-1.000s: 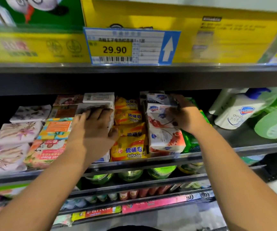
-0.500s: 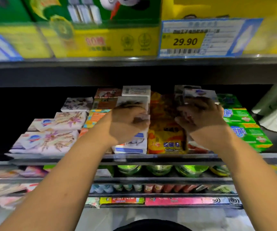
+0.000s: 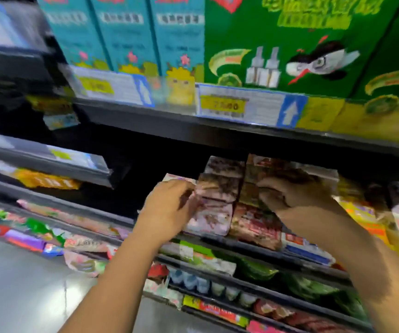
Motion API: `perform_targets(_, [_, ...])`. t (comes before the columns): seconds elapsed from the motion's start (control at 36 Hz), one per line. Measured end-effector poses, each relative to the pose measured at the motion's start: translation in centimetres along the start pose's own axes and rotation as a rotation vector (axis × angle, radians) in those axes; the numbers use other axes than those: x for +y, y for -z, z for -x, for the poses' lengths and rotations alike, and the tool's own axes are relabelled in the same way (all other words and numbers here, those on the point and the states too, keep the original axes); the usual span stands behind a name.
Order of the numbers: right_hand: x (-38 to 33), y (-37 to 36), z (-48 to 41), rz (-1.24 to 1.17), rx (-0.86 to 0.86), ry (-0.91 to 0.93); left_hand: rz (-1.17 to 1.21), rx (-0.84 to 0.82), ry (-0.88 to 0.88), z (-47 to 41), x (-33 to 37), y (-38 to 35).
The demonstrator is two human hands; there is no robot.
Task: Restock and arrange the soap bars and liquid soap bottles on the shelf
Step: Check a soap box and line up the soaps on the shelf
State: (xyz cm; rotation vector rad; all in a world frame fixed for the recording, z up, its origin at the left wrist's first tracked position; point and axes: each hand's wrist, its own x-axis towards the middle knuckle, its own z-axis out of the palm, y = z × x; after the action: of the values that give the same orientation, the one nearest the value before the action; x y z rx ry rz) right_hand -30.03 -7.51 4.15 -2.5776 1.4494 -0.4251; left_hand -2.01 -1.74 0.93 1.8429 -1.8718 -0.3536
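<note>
Soap bars, stacked at the shelf point(image 3: 112, 216) front edge: pink stack point(image 3: 214, 213) is touched by the left hand point(image 3: 167, 210), red stack point(image 3: 253, 224) is covered by the right hand point(image 3: 297, 197); whether either stack is gripped cannot be told through the blur.

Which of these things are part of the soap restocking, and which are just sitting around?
Job: pink soap packs, red-brown soap packs, left hand, right hand, both at those stacks.
Just there: green boxes, teal boxes, price tag, on the shelf above.

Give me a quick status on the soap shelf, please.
Left hand at pink soap stack, right hand on red soap stack. Grips blurred. No visible obstruction.
</note>
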Motion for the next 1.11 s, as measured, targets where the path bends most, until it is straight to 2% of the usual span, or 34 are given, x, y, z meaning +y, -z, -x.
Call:
perform_targets(0.11, [-5.9, -0.3, -3.5, 0.071, -0.159, 0.041, -0.082, 0.024, 0.13, 1.2, -5.3, 0.5])
perform_targets(0.19, [-9.6, -1.2, -5.5, 0.11, -0.227, 0.031, 0.01, -0.014, 0.144, 1.9, -8.1, 0.3])
perform_targets(0.25, [-11.0, -2.7, -7.1, 0.079, -0.285, 0.022, 0.103, -0.022, 0.142, 1.9, -8.8, 0.3])
perform_targets(0.33, [-12.5, -4.4, -9.3, 0.005, -0.342, 0.004, 0.124, -0.051, 0.177, 1.2, -8.3, 0.9])
perform_targets(0.44, [-13.9, -6.2, -12.1, 0.161, -0.345, 0.037, 0.179, -0.046, 0.318, -0.2, -8.0, 0.7])
perform_targets(0.56, [-14.6, -6.8, -13.8, 0.23, -0.46, -0.044, 0.171, -0.147, 0.407, -1.1, -8.1, 0.5])
perform_targets(0.69, [-14.3, -7.1, -14.8, 0.168, -0.506, -0.095, 0.015, -0.244, 0.395, -1.9, -8.4, -0.1])
perform_targets(0.83, [-14.8, -6.7, -15.3, 0.184, -0.602, -0.147, 0.018, -0.316, 0.366, -2.3, -9.4, -0.4])
perform_targets(0.97, [-15.0, -6.0, -15.3, 0.177, -0.63, -0.139, 0.135, -0.264, 0.389, -2.2, -9.2, 0.6])
perform_targets(1.11, [-15.2, -6.1, -15.0, 0.076, -0.616, -0.221, 0.073, -0.297, 0.393, -2.1, -8.4, 1.1])
